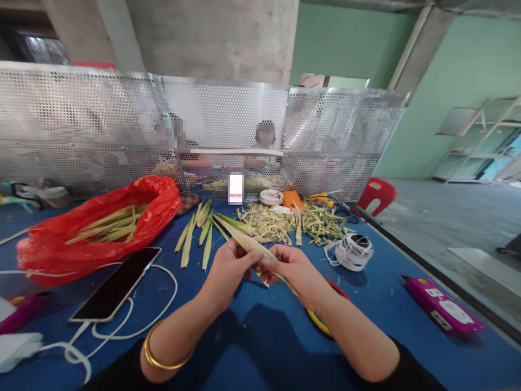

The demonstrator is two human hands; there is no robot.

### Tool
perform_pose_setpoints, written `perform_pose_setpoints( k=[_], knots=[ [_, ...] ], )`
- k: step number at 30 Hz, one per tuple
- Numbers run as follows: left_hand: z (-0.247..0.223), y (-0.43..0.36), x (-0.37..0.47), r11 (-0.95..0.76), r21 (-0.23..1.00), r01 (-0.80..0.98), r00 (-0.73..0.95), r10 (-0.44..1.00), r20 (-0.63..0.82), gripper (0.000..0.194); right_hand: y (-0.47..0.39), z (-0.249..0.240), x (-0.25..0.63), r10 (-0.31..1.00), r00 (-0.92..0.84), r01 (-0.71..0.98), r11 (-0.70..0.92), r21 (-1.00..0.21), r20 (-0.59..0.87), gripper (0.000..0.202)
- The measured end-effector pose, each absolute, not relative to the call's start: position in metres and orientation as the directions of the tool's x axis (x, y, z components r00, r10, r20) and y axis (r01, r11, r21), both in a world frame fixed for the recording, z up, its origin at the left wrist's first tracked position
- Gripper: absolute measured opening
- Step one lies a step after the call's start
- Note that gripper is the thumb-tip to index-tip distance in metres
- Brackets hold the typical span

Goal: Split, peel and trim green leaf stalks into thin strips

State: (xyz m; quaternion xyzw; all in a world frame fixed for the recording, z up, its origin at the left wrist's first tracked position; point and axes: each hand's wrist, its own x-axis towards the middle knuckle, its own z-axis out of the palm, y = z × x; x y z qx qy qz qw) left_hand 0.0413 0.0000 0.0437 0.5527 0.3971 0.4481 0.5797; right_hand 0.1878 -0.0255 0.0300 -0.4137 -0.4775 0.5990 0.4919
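Observation:
A long, pale green husk (246, 240), looking like a corn husk, slants across the middle of the head view. My left hand (228, 269) pinches it between thumb and fingers. My right hand (296, 266) grips it close by, lower down its length. The two hands nearly touch, and their fingertips are partly hidden. Beyond them lies a heap of pale shreds (271, 220). Several narrow husk pieces (207, 247) rest to the left. Partly under my right forearm is a red and yellow ring (319, 323).
A red plastic bag (44, 247) with husks lies left, near a phone (118, 285) on a white cable. Right are a roll of white strip (357, 253) and a purple pack (443, 307). A perforated metal screen (334, 136) stands behind; people sit beyond it.

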Motion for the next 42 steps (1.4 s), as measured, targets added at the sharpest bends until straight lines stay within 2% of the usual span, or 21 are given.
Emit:
perform_pose_setpoints(
  k=[9,14,17,19,21,22,23,24,25,26,28,31,35,38,42],
  knots=[
    [0.041,0.012,0.046,-0.139,0.985,0.098,0.192,0.974,0.118,0.023,-0.023,0.032,0.192,0.985,0.081,0.016,0.152,-0.988,0.152,0.021],
    [0.038,0.015,0.042,-0.154,0.976,0.152,0.148,0.980,0.131,0.034,-0.018,0.032,0.201,0.966,0.128,0.118,0.208,-0.971,0.223,0.018],
    [0.040,0.010,0.038,-0.247,0.938,0.245,0.153,0.965,0.214,0.039,-0.017,0.034,0.209,0.943,0.160,0.225,0.254,-0.940,0.293,0.017],
    [0.044,0.005,0.037,-0.415,0.811,0.413,0.153,0.909,0.387,0.042,-0.017,0.036,0.214,0.913,0.196,0.365,0.270,-0.891,0.357,0.017],
    [0.051,0.003,0.037,-0.625,0.563,0.541,0.212,0.749,0.628,0.032,-0.018,0.037,0.217,0.886,0.176,0.518,0.287,-0.806,0.429,0.016],
    [0.055,0.004,0.038,-0.714,0.433,0.550,0.276,0.645,0.713,0.020,-0.018,0.037,0.217,0.879,0.137,0.580,0.302,-0.756,0.456,0.016],
    [0.060,0.006,0.040,-0.783,0.306,0.542,0.361,0.546,0.756,0.019,-0.019,0.037,0.218,0.874,0.087,0.626,0.325,-0.708,0.479,0.015],
    [0.064,0.009,0.043,-0.813,0.211,0.543,0.452,0.494,0.742,0.028,-0.019,0.037,0.218,0.868,0.040,0.659,0.349,-0.666,0.495,0.015],
    [0.069,0.013,0.046,-0.826,0.161,0.540,0.535,0.484,0.692,0.029,-0.019,0.037,0.218,0.863,0.004,0.679,0.369,-0.634,0.506,0.014],
    [0.073,0.018,0.049,-0.833,0.156,0.531,0.605,0.502,0.619,0.021,-0.019,0.037,0.218,0.859,-0.018,0.690,0.382,-0.615,0.512,0.014],
    [0.078,0.028,0.053,-0.781,0.267,0.565,0.667,0.622,0.409,0.013,-0.018,0.038,0.222,0.861,-0.030,0.675,0.392,-0.625,0.508,0.012],
    [0.081,0.040,0.055,-0.604,0.489,0.629,0.605,0.776,0.180,0.014,-0.016,0.042,0.230,0.898,-0.020,0.581,0.368,-0.726,0.439,0.009],
    [0.080,0.049,0.055,-0.478,0.683,0.552,0.648,0.761,0.009,0.018,-0.012,0.044,0.240,0.935,0.038,0.461,0.297,-0.836,0.353,0.005],
    [0.077,0.050,0.062,-0.399,0.799,0.450,0.671,0.742,-0.007,0.023,-0.009,0.040,0.240,0.933,0.099,0.428,0.273,-0.862,0.345,0.006],
    [0.070,0.050,0.075,-0.383,0.822,0.423,0.596,0.800,0.066,0.029,-0.008,0.038,0.241,0.928,0.144,0.405,0.260,-0.877,0.342,0.006]
  ],
)
